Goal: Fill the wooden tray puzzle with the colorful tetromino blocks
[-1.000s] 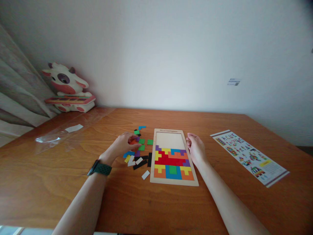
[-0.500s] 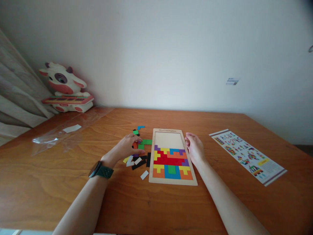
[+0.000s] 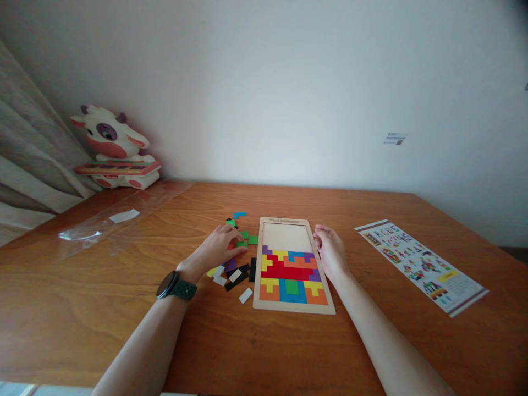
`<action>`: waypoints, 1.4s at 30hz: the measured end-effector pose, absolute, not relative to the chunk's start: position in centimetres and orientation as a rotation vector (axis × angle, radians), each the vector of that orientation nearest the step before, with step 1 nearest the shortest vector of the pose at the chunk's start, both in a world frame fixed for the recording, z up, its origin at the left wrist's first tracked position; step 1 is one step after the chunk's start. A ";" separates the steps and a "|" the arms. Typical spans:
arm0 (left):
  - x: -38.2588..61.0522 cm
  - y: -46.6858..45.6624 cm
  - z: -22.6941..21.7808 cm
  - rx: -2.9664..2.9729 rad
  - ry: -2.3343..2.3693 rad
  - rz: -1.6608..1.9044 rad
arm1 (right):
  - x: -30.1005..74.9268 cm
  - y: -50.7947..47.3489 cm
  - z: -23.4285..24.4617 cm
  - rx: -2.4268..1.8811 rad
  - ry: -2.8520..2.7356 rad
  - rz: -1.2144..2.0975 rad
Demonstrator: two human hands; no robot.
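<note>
Wooden table (image 3: 247,352) has block-puzzle tray (image 3: 287,236) between left hand (image 3: 218,247) and right hand (image 3: 330,248).
Left is half open over loose puzzle pieces (image 3: 242,244); right is curled nearly closed. Whether they grip, I cannot tell.

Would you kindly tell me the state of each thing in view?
Board: partly filled, far end bare
Loose pieces: scattered, some overlapping
Left hand: bent over the pieces
Right hand: curled, beside the board
Sheet: flat, printed side up
Watch: strapped on, screen dark
Plastic: rumpled
Cow toy: upright
</note>
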State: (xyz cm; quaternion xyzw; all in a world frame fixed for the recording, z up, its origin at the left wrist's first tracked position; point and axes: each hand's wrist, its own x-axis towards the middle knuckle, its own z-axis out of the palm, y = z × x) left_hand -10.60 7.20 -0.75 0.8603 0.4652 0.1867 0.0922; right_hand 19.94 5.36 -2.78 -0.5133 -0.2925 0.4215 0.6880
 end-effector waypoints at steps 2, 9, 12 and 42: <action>-10.5 7.0 -0.6 2.578 1.356 0.530 | 19.9 5.3 -2.7 -1.156 -0.658 0.940; -10.2 7.1 -1.1 2.724 1.271 0.496 | 19.8 5.1 -2.4 -1.157 -0.655 0.965; -10.1 7.2 -1.3 2.754 1.251 0.528 | 19.8 5.1 -2.6 -1.156 -0.663 0.961; -6.0 5.6 -1.2 2.167 1.274 0.866 | 17.9 2.5 -2.1 -1.224 -2.102 0.481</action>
